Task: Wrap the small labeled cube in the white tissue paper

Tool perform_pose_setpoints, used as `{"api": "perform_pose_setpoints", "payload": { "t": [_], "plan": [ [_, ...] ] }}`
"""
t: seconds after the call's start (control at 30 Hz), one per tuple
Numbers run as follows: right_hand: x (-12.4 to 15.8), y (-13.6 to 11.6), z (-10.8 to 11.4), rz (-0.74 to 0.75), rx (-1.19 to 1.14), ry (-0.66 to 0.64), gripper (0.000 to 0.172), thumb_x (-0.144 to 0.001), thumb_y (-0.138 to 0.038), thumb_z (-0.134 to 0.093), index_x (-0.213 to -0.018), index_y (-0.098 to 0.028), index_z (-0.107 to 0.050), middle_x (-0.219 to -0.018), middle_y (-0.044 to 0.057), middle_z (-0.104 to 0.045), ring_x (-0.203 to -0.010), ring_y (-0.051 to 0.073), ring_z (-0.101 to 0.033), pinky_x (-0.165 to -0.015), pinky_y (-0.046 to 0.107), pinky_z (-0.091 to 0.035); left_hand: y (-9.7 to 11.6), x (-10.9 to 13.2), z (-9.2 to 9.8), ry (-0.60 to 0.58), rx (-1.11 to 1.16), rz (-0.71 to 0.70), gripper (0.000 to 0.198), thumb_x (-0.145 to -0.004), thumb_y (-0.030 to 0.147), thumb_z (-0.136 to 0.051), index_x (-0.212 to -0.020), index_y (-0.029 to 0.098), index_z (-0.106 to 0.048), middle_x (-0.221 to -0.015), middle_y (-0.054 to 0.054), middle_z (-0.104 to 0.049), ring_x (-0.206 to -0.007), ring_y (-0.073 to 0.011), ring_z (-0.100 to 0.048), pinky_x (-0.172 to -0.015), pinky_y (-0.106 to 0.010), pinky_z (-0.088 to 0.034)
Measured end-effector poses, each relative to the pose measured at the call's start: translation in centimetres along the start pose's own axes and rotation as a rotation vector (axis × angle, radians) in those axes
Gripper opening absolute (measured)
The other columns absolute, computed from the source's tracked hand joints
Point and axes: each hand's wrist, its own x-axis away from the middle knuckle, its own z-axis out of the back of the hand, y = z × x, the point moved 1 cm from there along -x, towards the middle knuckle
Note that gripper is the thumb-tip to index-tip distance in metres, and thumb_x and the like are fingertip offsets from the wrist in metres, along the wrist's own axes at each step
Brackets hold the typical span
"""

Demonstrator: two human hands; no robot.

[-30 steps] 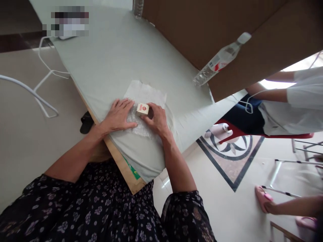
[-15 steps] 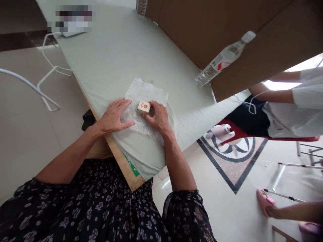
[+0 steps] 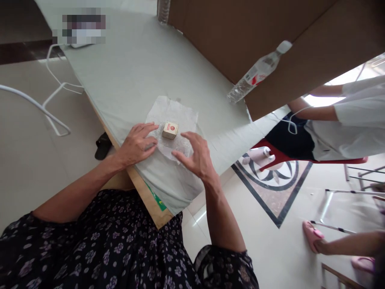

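Note:
A small cream box (image 3: 170, 130) with red printing sits on a whitish, crinkled sheet that looks like bubble wrap (image 3: 164, 107). The sheet lies flat near the table's corner. At the box's left, my left hand (image 3: 137, 144) rests over the sheet's edge, fingers apart and holding nothing. To the right, my right hand (image 3: 197, 155) is open, its thumb and fingers spread and apart from the box.
A clear plastic bottle (image 3: 258, 74) with a red-marked label stands by a large brown cardboard panel (image 3: 216, 44). A pale cloth covers the table (image 3: 126, 72). White cable (image 3: 33, 98) hangs at the left. Another person in a white sleeve (image 3: 361, 108) sits at the right.
My right hand has let go of the small box and drawn back to the right. The box stays on the sheet. My left hand remains beside it. The view has shifted slightly.

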Motion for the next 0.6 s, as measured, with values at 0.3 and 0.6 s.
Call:
{"api": "perform_pose_setpoints", "payload": {
  "t": [0.3, 0.6],
  "plan": [
    [-3.0, 0.4, -1.3, -0.122, -0.172, 0.122, 0.013, -0.094, -0.027, -0.059, -0.087, -0.024, -0.069, -0.114, 0.009, -0.078, -0.110, 0.025, -0.070, -0.102, 0.041, -0.051, -0.8, -3.8, 0.5, 0.073, 0.230, 0.201, 0.030, -0.085, 0.035, -0.060, -0.107, 0.020, -0.071, -0.133, -0.011, -0.074, -0.123, -0.0290, -0.068, -0.108, -0.045, -0.055],
    [-5.5, 3.6, -3.3, -0.377, -0.859, 0.122, 0.028, -0.075, -0.049, -0.073, -0.075, -0.022, -0.066, -0.112, 0.007, -0.079, -0.096, 0.020, -0.070, -0.086, 0.033, -0.051, -1.0, -6.7, -0.8, 0.057, 0.497, 0.364, 0.035, -0.076, 0.046, -0.067, -0.096, 0.018, -0.071, -0.102, -0.007, -0.078, -0.092, -0.0230, -0.068, -0.087, -0.036, -0.054]
  ]
}}
